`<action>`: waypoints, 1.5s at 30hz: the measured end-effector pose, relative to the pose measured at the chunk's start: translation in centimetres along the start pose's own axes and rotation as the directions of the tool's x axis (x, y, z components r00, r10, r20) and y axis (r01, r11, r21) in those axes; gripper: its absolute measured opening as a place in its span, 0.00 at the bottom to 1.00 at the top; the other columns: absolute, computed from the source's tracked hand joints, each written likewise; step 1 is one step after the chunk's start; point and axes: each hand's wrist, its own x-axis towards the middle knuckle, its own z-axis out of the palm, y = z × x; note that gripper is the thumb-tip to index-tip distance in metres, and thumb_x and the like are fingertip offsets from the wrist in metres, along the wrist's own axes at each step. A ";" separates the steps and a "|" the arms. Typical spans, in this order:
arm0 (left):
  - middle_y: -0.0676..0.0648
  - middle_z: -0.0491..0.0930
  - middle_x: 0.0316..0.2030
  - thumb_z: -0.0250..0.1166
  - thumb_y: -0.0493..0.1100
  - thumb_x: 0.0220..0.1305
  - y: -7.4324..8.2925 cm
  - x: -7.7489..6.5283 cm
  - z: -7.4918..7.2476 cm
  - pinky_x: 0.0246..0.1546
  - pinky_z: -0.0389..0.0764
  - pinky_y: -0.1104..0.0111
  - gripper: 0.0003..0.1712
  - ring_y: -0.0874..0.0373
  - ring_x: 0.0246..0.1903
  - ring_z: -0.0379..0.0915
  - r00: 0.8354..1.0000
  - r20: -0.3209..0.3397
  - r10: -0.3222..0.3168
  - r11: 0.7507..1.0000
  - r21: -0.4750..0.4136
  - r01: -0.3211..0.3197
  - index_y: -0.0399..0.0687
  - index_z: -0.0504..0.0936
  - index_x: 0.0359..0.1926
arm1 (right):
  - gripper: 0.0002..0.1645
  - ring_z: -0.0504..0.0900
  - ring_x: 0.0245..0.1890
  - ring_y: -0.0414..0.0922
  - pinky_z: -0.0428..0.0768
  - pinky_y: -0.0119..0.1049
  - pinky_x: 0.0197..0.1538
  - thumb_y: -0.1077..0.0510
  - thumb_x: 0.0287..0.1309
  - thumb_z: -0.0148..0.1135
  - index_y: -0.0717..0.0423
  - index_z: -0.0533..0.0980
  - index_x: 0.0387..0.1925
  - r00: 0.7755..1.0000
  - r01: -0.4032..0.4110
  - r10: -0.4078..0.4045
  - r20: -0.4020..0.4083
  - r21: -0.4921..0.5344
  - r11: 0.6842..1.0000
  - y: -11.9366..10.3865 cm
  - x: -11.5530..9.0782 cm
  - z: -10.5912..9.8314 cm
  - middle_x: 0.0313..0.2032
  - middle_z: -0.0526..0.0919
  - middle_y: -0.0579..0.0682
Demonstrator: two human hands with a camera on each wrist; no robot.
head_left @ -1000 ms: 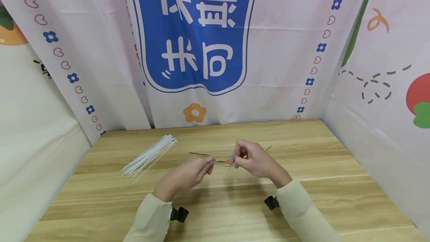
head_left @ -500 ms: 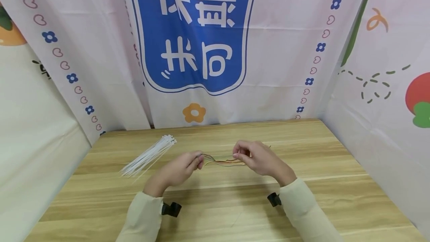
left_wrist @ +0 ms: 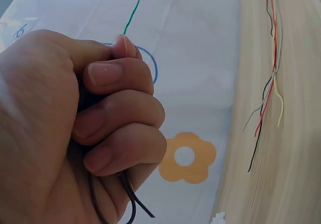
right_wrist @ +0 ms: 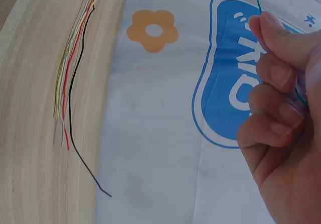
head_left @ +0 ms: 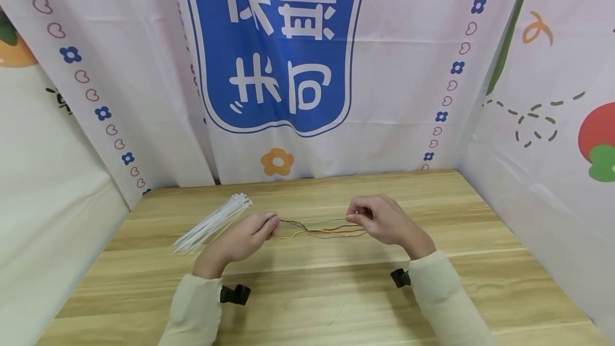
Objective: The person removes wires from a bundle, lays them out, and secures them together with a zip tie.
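Observation:
My left hand (head_left: 250, 236) pinches one part of a thin green wire (left_wrist: 134, 10) between thumb and forefinger, its other fingers curled in. Dark strands (left_wrist: 131, 196) hang below those fingers; I cannot tell whether they belong to that wire. To the right, my right hand (head_left: 384, 220) pinches the green wire too, and its tail (right_wrist: 301, 97) passes behind the curled fingers. The wire stretches between the hands. A loose bundle of thin wires (head_left: 326, 232), in black, red, yellow and pale colours, lies below it on the table, pinched narrow near its left part with fanned ends.
A sheaf of white cable ties (head_left: 211, 224) lies on the wooden table (head_left: 317, 298), left of my left hand. Printed cloth (head_left: 394, 143) hangs behind the table and along both sides. Each wrist carries a small black camera mount (head_left: 235, 295).
My hands have drawn apart, the left going left and the right going right. The coloured bundle, earlier close between the fingers, now lies free of them, while the green wire spans the gap.

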 end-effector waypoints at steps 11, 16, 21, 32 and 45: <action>0.54 0.61 0.24 0.43 0.43 0.88 -0.5 -0.3 -0.6 0.32 0.67 0.70 0.22 0.66 0.25 0.56 1.000 -0.026 0.009 1.000 -0.005 -0.009 0.45 0.69 0.30 | 0.08 0.61 0.19 0.33 0.63 0.30 0.29 0.54 0.69 0.69 0.40 0.82 0.32 0.997 -0.081 0.080 -0.025 -0.057 0.995 1.8 -0.7 -1.4 0.18 0.65 0.35; 0.55 0.63 0.24 0.46 0.41 0.86 -1.2 -0.8 -1.1 0.32 0.67 0.70 0.21 0.67 0.24 0.57 0.999 -0.031 0.016 0.999 0.034 -0.015 0.45 0.69 0.29 | 0.08 0.59 0.18 0.34 0.63 0.30 0.28 0.56 0.69 0.69 0.42 0.83 0.32 0.990 -0.124 0.121 -0.069 -0.047 0.991 3.3 -1.2 -2.3 0.17 0.64 0.36; 0.60 0.58 0.21 0.51 0.34 0.82 -1.4 -1.0 -1.4 0.28 0.62 0.74 0.23 0.71 0.21 0.51 0.989 -0.068 0.131 0.987 0.101 -0.124 0.48 0.66 0.23 | 0.08 0.59 0.17 0.33 0.62 0.30 0.26 0.58 0.69 0.70 0.44 0.83 0.31 0.985 -0.140 0.138 -0.105 -0.009 0.990 3.9 -1.6 -3.2 0.16 0.64 0.37; 0.63 0.54 0.18 0.54 0.20 0.67 -1.9 -0.6 -1.1 0.25 0.56 0.76 0.28 0.74 0.20 0.48 0.938 -0.261 0.229 0.924 0.361 -0.125 0.54 0.62 0.18 | 0.08 0.60 0.18 0.33 0.63 0.29 0.26 0.59 0.67 0.71 0.45 0.83 0.31 0.987 -0.122 0.127 -0.103 0.052 0.991 4.7 -1.9 -3.6 0.17 0.64 0.38; 0.61 0.56 0.18 0.54 0.20 0.65 -3.1 -1.3 -1.6 0.27 0.57 0.75 0.27 0.72 0.21 0.48 0.941 -0.287 0.178 0.914 0.403 -0.050 0.54 0.63 0.18 | 0.09 0.60 0.18 0.33 0.64 0.30 0.26 0.59 0.68 0.70 0.45 0.82 0.30 0.991 -0.111 0.116 -0.070 0.075 0.991 4.9 -1.8 -3.1 0.18 0.64 0.38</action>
